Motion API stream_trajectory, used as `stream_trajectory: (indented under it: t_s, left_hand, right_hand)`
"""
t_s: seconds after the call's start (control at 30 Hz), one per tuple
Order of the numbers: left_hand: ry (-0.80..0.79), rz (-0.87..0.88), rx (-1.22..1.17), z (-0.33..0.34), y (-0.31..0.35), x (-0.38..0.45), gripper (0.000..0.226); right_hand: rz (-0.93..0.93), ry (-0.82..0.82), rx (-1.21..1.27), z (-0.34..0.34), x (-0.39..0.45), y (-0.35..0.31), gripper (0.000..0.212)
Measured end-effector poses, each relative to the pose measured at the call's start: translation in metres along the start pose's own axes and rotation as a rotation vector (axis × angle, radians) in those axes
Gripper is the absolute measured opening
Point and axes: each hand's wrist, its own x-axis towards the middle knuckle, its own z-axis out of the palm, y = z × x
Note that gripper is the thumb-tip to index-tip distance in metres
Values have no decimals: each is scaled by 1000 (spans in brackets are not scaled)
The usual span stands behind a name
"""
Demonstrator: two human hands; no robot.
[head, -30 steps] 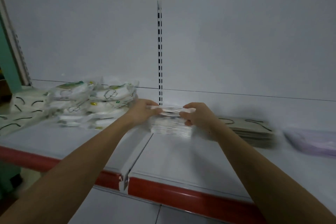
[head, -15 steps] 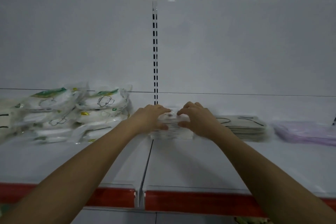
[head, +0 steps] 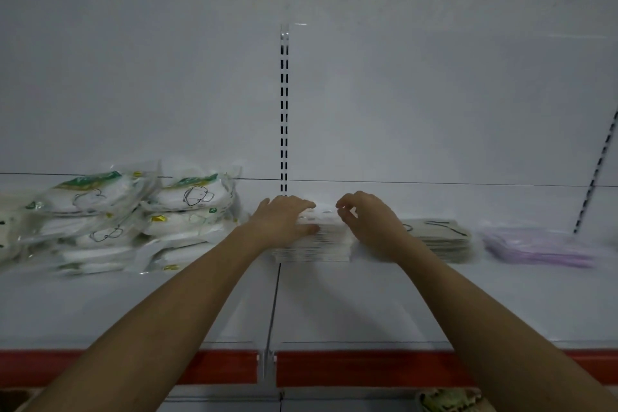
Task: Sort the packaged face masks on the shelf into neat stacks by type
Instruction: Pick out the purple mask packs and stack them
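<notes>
A stack of flat white packaged masks (head: 321, 244) stands at the back middle of the white shelf (head: 334, 304). My left hand (head: 284, 217) grips the stack's left end, fingers on top and thumb against its front. My right hand (head: 371, 224) hovers at the right end with fingers curled and apart, holding nothing. Left of the stack lie two heaps of puffy white masks in clear bags with green labels (head: 190, 211). To the right sit a flat beige stack with black ear loops (head: 438, 239) and a low lilac stack (head: 535, 246).
The shelf has a red front strip (head: 368, 368) and a seam down its middle. A slotted upright (head: 284, 110) runs up the white back wall; another stands at the far right (head: 595, 177). More white masks with black loops lie at the far left edge (head: 6, 237).
The white stack has been set down against the back of the shelf. My right hand has lifted its fingers off the stack. The view has shifted right and levelled.
</notes>
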Motion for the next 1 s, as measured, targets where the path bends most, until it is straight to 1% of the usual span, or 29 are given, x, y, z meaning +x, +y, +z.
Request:
stream_trajectory:
  t_s: [0.07,0.2,0.33,0.47,0.6,0.73,0.9,1.0]
  left_hand:
    - [67,21,19,-4,8,-4,60]
    - [185,42,57,-12,34,0,55]
    - [252,36,-101,-16,79,5,42]
    - [191,37,-188,-11,133,3,35]
    - [118,46,-286,2,203,2,32]
    - [63,68,-356,20,295,1,31]
    - [-15,93,-416,39,424,2,29]
    - [-47,139,-473,54,501,2,27]
  right_hand:
    - [15,53,0,-6,-4,-1,22]
    - [118,38,-6,-23,-11,2,23]
    - [212,24,-19,-46,-31,18,30]
    - [267,-8,-89,-80,-61,39,37]
    - [319,-28,-84,-118,-105,81,41]
    - [392,-26,-71,-166,-166,153,44]
    - [506,-49,-92,-233,-257,243,39]
    - [563,-26,-116,-271,-303,293,39]
